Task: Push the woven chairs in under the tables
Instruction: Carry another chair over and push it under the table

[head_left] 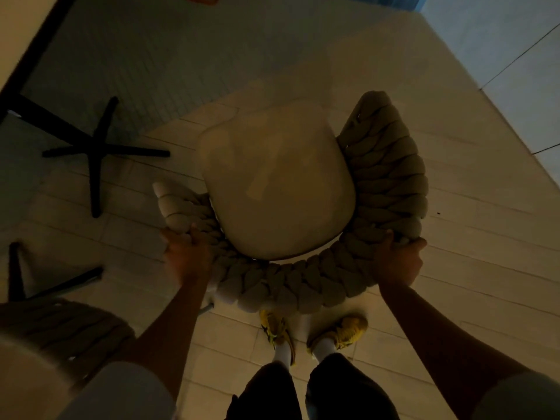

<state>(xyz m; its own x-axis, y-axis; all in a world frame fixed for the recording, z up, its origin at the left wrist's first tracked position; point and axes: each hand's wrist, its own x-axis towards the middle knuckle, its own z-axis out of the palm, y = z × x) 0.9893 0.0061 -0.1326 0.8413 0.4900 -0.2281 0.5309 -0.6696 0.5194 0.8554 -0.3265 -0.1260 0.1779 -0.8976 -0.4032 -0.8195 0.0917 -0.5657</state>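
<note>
Nearest the viewer, two yellow shoes (348, 328) stand on the pale plank-patterned floor (469, 237), just behind the beige braided-rope woven chair (288, 283). The left hand (186, 256) grips the left end of its curved back rim, fingers curled over the braid. The right hand (397, 259) grips the right end likewise. A rounded cream seat cushion (277, 189) lies just beyond both hands. At near left a second braided chair back (69, 322) shows, partly cut off. Farther left stands a black cross-shaped table base (97, 150), apart from the gripped chair. A pale table top (21, 34) crosses the far left corner. Lighting is dim.
</note>
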